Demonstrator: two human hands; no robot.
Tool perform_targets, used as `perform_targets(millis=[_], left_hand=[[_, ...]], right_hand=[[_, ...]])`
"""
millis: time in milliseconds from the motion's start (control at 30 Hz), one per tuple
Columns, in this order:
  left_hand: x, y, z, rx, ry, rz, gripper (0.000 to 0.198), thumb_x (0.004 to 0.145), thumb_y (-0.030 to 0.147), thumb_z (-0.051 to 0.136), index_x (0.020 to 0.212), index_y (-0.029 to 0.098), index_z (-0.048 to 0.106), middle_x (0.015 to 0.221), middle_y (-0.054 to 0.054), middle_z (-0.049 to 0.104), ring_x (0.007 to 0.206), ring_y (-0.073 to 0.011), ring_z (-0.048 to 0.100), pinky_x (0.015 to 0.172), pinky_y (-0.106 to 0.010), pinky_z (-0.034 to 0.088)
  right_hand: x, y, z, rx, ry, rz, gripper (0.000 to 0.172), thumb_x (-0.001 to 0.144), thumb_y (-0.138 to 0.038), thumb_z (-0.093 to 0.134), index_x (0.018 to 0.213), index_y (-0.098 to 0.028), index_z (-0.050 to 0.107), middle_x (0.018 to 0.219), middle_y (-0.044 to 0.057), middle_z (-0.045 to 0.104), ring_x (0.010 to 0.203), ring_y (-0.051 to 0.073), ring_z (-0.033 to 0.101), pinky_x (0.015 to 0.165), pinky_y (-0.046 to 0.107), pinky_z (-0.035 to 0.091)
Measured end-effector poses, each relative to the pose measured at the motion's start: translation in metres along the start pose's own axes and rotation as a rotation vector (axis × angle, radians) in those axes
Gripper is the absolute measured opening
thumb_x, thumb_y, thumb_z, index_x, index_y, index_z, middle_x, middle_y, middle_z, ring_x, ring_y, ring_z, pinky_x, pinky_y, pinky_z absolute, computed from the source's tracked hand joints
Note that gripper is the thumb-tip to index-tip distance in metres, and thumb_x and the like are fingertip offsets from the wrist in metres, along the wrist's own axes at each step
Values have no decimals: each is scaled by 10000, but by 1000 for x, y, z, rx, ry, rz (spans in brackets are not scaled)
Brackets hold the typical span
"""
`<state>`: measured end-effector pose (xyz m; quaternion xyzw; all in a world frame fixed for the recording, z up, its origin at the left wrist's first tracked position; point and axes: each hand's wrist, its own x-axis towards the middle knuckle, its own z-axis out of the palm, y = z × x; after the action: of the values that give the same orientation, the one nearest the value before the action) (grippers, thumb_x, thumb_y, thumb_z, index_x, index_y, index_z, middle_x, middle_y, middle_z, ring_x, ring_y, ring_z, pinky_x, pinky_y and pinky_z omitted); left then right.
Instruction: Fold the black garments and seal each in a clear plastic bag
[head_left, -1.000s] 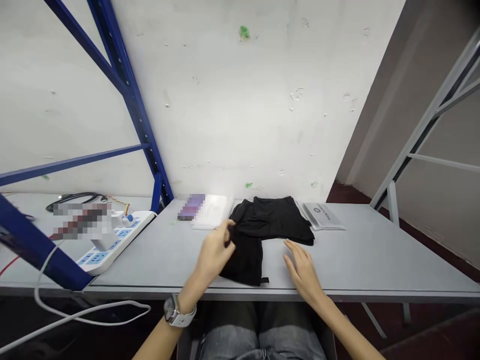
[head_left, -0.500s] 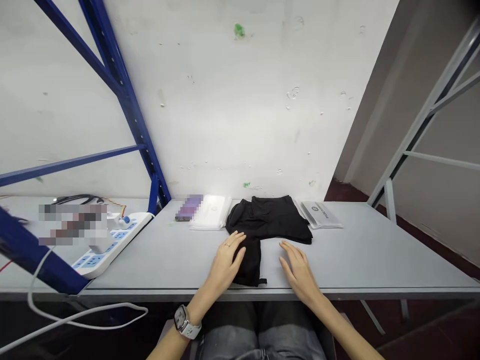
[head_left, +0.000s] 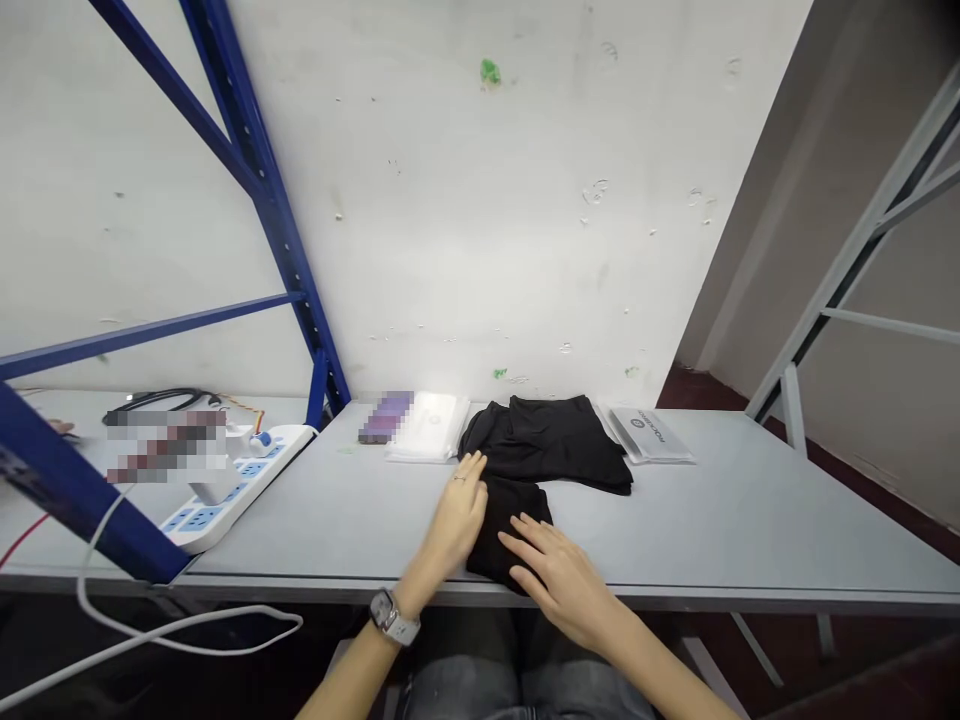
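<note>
A folded black garment (head_left: 501,535) lies at the front edge of the table. My left hand (head_left: 459,510), with a ring on one finger, rests along its left side with the fingers stretched out. My right hand (head_left: 551,570) lies on its right part, fingers spread. Just behind it is a larger pile of black clothing (head_left: 551,440), partly touching the smaller piece. What kind of garments they are I cannot tell.
White plastic bags (head_left: 427,425) lie left of the pile, printed clear bags (head_left: 651,436) right of it. A blurred purple item (head_left: 386,418) is beside the white bags. At left stand a blue rack post (head_left: 281,230) and a power strip (head_left: 259,475) with cables.
My right hand has moved left from the bare table onto the black garment. The garment now looks shorter and wider, its right side shifted. My left hand stays at its left side.
</note>
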<state>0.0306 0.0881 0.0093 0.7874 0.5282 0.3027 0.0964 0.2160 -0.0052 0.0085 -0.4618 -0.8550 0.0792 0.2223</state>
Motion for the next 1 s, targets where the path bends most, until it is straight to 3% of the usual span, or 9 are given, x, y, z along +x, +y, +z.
perform_targets(millis=[133,267,400,500,633,767,867,1000], left_hand=[[34,-44,-18,75,19,-103,435,898,150,308,1288,6,437,1397,-234,433,1353,-303,344,1084,-450,322],[33,-67,-26,131,-45,-141,386,866,123,342,1193,5,510,1242,-233,570,1217,-309,514,1002,-418,390],[-1,-61,-38,175,-102,-160,408,870,165,354,1233,61,510,1171,-194,621,1106,-287,584,932,-390,417],[-33,-49,-52,200,-122,-182,412,906,225,313,1236,103,527,1096,-165,654,1047,-291,600,872,-391,428],[-62,-34,-66,276,-123,-235,394,951,349,254,1026,207,613,872,-86,675,861,-260,629,761,-356,420],[-58,-26,-63,325,-106,-355,412,930,475,300,757,216,570,719,-54,626,693,-233,604,596,-299,362],[-46,-25,-56,359,-115,-417,371,897,494,369,741,203,538,747,-66,630,684,-233,605,570,-287,335],[-43,-27,-54,403,-159,-413,204,872,338,393,778,204,515,768,-61,631,714,-231,612,572,-276,322]], right_hand=[[-7,3,-13,23,-70,92,407,953,-415,408,1310,-261,530,1389,69,499,1315,254,418,1059,447,400],[-14,7,-24,15,-80,177,426,925,-502,423,1221,-247,593,1350,73,538,1282,279,458,1012,440,448],[-17,12,-22,-27,-30,224,495,909,-543,423,1308,-265,519,1400,77,481,1234,283,508,969,433,480],[-17,15,-16,-68,0,191,555,903,-538,441,1395,-283,416,1462,72,399,1298,288,433,1021,456,429],[-16,13,-9,-86,-6,165,624,877,-547,484,1425,-271,373,1487,74,355,1358,309,335,1056,485,380],[-7,5,-5,-88,12,180,680,853,-559,511,1439,-253,351,1492,87,342,1369,321,308,1050,486,384],[3,4,1,-113,-23,192,773,826,-583,537,1460,-205,308,1520,116,265,1405,351,181,1091,533,298],[9,14,15,-133,-109,195,858,795,-579,583,1480,-184,249,1538,136,187,1409,376,94,1098,576,240]])
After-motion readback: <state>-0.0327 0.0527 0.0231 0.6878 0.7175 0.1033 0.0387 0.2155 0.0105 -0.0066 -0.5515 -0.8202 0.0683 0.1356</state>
